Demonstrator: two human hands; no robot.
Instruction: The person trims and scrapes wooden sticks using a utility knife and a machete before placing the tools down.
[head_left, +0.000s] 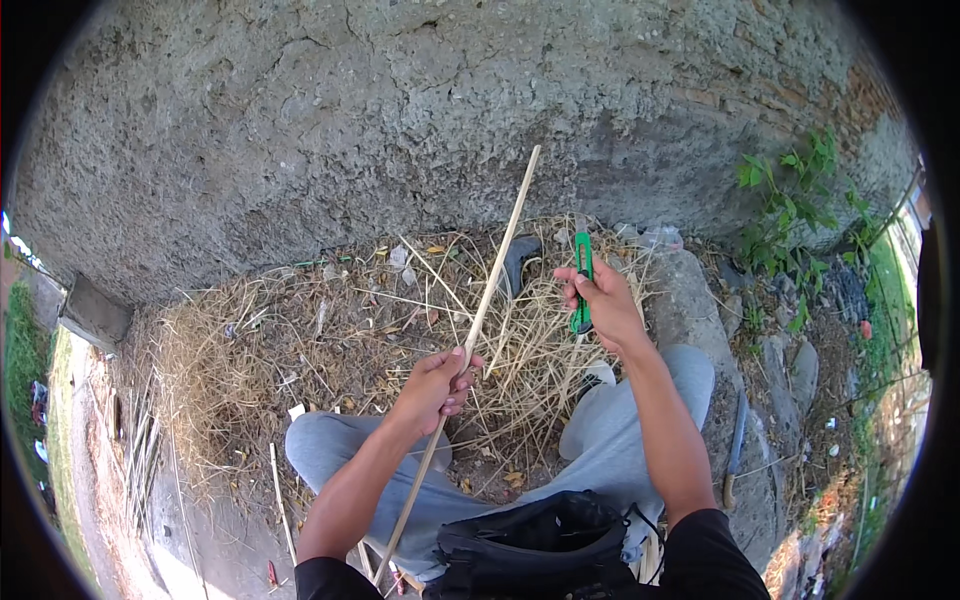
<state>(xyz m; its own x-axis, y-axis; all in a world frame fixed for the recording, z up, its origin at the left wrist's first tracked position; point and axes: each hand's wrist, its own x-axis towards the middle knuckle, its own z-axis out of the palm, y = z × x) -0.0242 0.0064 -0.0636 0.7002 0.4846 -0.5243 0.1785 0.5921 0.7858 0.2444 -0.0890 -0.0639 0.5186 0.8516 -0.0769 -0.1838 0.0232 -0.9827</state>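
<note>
My left hand [437,385] is closed around a long, pale strip of split bamboo or wood [505,245]. The strip slants from beside my left thigh up toward the wall, its far end free in the air. To the right, my right hand [606,302] grips a green utility knife [583,255], its thumb against the handle and the tip end pointing up. Knife and strip are apart. Whether the blade is out is hard to make out. Below both hands, a heap of pale shavings and thin strips [530,375] lies on the ground between my legs.
A rough grey wall [430,120] rises in front. Near my right leg are a stone block [685,300] and a long-handled tool [738,440]. A black bag [535,550] sits at my lap. More strips [143,450] lie at the left, and a leafy plant [800,190] grows at the right.
</note>
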